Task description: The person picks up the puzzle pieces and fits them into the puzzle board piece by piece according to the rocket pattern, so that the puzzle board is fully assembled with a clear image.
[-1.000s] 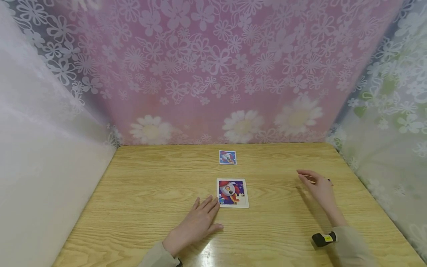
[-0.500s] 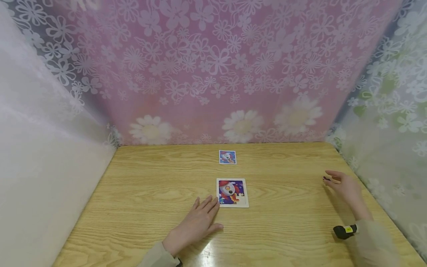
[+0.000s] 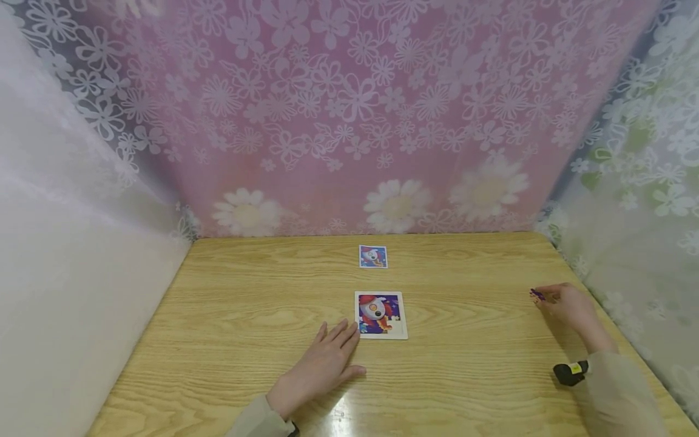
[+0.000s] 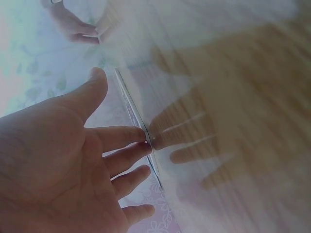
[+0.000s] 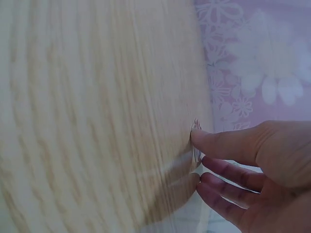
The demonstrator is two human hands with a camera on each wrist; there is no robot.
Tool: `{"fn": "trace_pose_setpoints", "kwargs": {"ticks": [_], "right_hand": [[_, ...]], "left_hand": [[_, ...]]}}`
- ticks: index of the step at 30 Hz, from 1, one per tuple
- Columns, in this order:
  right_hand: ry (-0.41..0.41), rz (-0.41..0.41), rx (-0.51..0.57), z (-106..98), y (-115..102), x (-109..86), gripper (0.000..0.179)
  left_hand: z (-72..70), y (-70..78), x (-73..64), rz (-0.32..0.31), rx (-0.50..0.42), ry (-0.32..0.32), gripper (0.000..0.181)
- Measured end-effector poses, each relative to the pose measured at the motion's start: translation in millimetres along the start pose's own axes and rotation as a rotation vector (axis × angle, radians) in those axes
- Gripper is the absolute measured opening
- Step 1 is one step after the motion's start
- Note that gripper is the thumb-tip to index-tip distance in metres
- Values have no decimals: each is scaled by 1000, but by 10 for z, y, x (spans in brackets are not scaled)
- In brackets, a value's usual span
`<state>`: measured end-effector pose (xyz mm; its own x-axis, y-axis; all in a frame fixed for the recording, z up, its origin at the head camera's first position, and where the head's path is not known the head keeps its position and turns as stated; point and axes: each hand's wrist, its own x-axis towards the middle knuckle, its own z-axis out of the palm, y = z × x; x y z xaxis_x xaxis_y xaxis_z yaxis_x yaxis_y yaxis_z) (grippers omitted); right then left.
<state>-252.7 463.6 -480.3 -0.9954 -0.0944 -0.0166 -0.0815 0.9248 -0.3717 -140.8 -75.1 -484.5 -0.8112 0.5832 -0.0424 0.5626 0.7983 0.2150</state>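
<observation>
A jigsaw puzzle [image 3: 378, 312] in a white-edged tray lies mid-table, showing a rocket on purple. Its lower right corner is a pale bare patch. My left hand [image 3: 322, 364] is spread flat with straight fingers, the fingertips touching the puzzle tray's left edge. In the left wrist view the tray [image 4: 136, 116] is seen edge-on at the fingertips. Far to the right, my right hand [image 3: 570, 309] pinches a small purple puzzle piece [image 3: 537, 295] between thumb and fingers. The right wrist view shows that piece [image 5: 197, 153] nearly edge-on, close to the tabletop, partly behind the thumb.
A small picture card [image 3: 373, 257] with the same rocket lies behind the puzzle. The wooden table [image 3: 262, 285] ends at a pink flowered cloth [image 3: 327, 121] at the back. Pale cloths hang at the left and right.
My right hand has moved to the right, to the purple puzzle piece, and now pinches it. The left hand and the puzzle have stayed in place.
</observation>
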Motion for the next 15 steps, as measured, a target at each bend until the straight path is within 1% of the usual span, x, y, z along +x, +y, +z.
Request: {"fn": "trace_pose_setpoints", "kwargs": {"ticks": [8,15], "right_hand": [[-10,19,-2,6,28,1,41],[-8,-32,-43,7,44,18,41]], "left_hand": [[-21,18,-12,-2,10,-5,74],[-13,15,-14,-2,2,-12,74]]}}
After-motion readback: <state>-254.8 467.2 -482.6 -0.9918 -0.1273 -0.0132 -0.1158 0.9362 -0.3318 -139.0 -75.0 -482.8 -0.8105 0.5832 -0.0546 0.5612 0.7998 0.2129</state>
